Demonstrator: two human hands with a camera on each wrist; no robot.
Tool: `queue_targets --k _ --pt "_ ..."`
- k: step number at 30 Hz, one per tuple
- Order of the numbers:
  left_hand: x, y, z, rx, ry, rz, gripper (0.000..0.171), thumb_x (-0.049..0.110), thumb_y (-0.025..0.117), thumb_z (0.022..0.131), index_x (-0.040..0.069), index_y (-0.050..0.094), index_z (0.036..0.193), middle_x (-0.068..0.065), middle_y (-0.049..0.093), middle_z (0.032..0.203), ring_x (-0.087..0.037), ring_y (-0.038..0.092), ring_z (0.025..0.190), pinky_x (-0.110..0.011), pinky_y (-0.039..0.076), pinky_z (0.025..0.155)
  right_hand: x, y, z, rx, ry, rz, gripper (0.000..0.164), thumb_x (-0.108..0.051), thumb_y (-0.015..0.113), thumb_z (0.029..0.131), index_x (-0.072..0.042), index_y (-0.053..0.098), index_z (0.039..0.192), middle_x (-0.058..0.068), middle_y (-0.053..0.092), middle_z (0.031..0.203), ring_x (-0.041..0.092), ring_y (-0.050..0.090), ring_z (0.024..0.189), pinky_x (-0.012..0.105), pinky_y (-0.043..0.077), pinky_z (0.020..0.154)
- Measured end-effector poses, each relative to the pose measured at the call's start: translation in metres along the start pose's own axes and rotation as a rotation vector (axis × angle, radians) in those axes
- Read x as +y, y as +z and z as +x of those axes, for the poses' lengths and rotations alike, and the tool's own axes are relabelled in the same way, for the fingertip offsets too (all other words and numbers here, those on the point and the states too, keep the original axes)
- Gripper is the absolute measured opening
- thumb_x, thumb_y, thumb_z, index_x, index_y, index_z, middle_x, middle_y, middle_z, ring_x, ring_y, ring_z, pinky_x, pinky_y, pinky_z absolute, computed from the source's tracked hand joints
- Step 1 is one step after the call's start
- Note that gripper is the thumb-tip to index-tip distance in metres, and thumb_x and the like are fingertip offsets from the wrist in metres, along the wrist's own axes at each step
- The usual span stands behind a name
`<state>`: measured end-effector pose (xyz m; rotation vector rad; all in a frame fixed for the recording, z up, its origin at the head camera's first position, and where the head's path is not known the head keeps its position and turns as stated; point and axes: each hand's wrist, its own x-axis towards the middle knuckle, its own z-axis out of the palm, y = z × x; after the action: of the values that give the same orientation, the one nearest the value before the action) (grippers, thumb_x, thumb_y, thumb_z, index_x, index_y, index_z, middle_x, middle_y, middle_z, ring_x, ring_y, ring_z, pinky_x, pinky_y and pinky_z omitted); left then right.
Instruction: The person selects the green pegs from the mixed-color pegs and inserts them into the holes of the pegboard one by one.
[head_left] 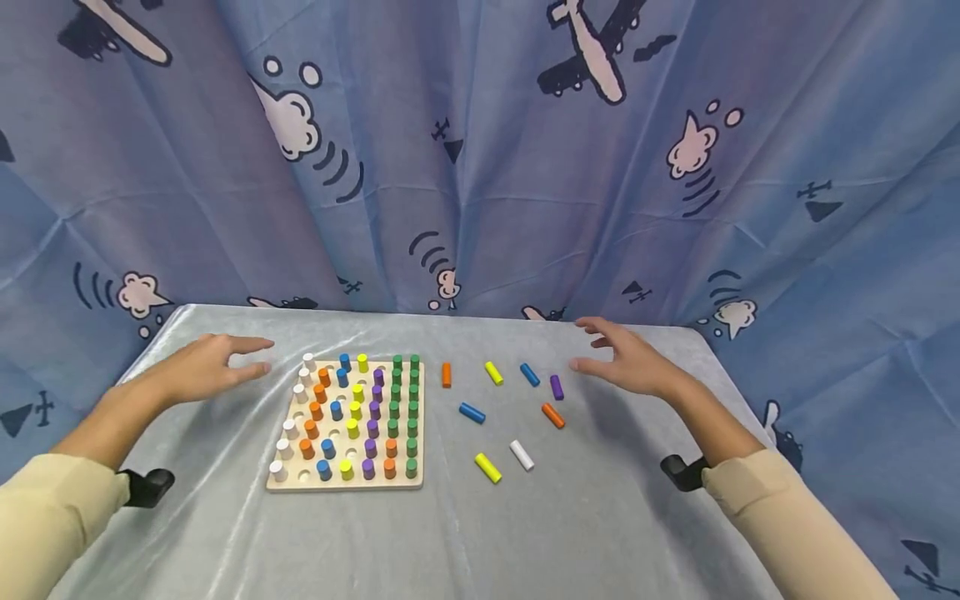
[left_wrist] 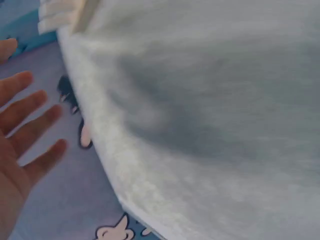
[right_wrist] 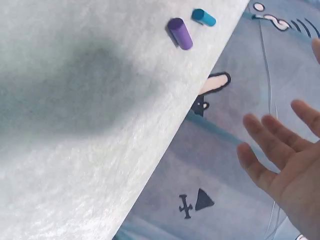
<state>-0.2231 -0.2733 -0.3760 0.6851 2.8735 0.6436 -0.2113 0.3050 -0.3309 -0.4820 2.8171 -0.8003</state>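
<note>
A wooden pegboard [head_left: 302, 477] lies left of centre on the table, with columns of white, orange, blue, yellow, purple and green pegs in it; a few holes show bare. My left hand [head_left: 202, 367] hovers beside the board's upper left corner, fingers extended, holding nothing. Over the table's far right side, my right hand [head_left: 630, 358] is held in the air with relaxed fingers and nothing in it. Nearest to it lie a loose purple peg [head_left: 557, 387] and a blue peg [head_left: 529, 374]. In the right wrist view the purple peg [right_wrist: 180, 34] is apart from the hand.
More loose pegs lie right of the board: an orange peg [head_left: 446, 375], a yellow peg [head_left: 487, 467], a white peg [head_left: 521, 455] and several others. A grey cloth covers the table [head_left: 525, 542]. Behind its far edge hangs a blue curtain [head_left: 480, 167] printed with planes.
</note>
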Motion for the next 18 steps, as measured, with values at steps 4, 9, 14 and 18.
queue_targets --k 4,9,14,18 --pt "-0.008 -0.016 0.007 0.002 -0.070 -0.063 0.055 0.033 0.055 0.102 -0.008 0.052 0.139 -0.034 0.056 0.132 -0.052 0.056 0.116 -0.061 0.047 0.090 0.004 -0.006 -0.001 0.067 0.072 -0.083 0.082 -0.045 0.063 0.096 -0.005 0.025 0.156 0.025 0.026 0.158 0.048 0.030 0.141 0.070 0.029 0.105" --pt "-0.014 -0.027 0.012 0.119 -0.149 -0.026 0.060 0.038 0.051 0.103 -0.008 0.048 0.142 -0.038 0.050 0.134 -0.056 0.051 0.118 -0.065 0.044 0.089 0.012 -0.007 0.000 0.178 0.146 -0.222 0.087 -0.056 0.057 0.095 -0.009 0.020 0.158 0.023 0.012 0.163 0.046 0.012 0.148 0.078 0.003 0.105" --pt "-0.020 -0.023 0.013 0.234 -0.211 0.016 0.068 0.044 0.045 0.103 -0.005 0.035 0.150 -0.034 0.025 0.155 -0.057 0.021 0.140 -0.074 0.016 0.105 0.027 -0.003 0.004 0.275 0.204 -0.287 0.090 -0.064 0.049 0.095 -0.012 0.015 0.160 0.024 0.005 0.164 0.050 0.005 0.148 0.081 -0.008 0.101" --pt "-0.027 -0.013 0.013 0.290 -0.252 0.100 0.075 0.053 0.036 0.103 0.001 0.023 0.156 -0.030 0.009 0.161 -0.052 0.002 0.146 -0.078 -0.001 0.104 0.040 0.000 0.007 0.325 0.247 -0.348 0.093 -0.070 0.044 0.093 -0.016 0.011 0.161 0.026 0.000 0.164 0.055 0.000 0.146 0.082 -0.012 0.098"
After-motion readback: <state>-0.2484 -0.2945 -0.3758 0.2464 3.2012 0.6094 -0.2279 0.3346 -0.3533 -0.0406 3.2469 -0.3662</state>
